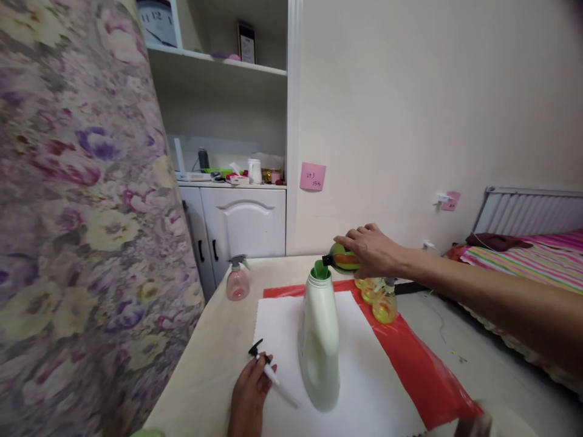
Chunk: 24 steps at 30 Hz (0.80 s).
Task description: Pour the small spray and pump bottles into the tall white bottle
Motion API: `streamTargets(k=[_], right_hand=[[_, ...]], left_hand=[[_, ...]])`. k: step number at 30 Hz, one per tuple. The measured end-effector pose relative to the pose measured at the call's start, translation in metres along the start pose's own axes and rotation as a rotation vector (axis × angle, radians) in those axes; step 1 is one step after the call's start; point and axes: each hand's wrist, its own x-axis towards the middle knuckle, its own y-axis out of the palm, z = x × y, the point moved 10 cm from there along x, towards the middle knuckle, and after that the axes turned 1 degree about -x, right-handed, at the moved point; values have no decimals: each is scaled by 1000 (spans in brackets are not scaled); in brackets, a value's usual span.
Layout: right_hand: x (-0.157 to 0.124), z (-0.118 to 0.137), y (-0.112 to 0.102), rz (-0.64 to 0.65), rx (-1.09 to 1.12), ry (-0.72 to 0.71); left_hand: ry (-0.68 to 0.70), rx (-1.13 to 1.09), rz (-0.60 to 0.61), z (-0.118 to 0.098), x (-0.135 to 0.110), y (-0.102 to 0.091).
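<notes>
Gripped green bottle (342,258) in right hand (371,250), tipped sideways, neck at mouth of white jug (319,346) upright on table (214,358). Pinched pump head (264,362) in fingers of left hand (248,397), beside jug.

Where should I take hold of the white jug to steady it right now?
Probably the narrow upper body, just under the neck, coming from the left side. The white jug stands upright and tapers upward, so the grip closes best there; the right hand tips a green bottle over the funnel from the right.

Green bottle (340,255) (sideways) over white jug (319,346)
</notes>
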Motion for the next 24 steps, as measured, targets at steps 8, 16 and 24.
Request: streamTargets(k=[8, 16, 24], right_hand=[[1, 3, -2, 6, -30, -7], [1, 8, -3, 7, -41, -19], [3, 9, -3, 1, -69, -37]], left_hand=[[0, 3, -2, -1, -2, 0], [1, 2, -12, -5, -5, 0], [17, -12, 17, -5, -6, 2]])
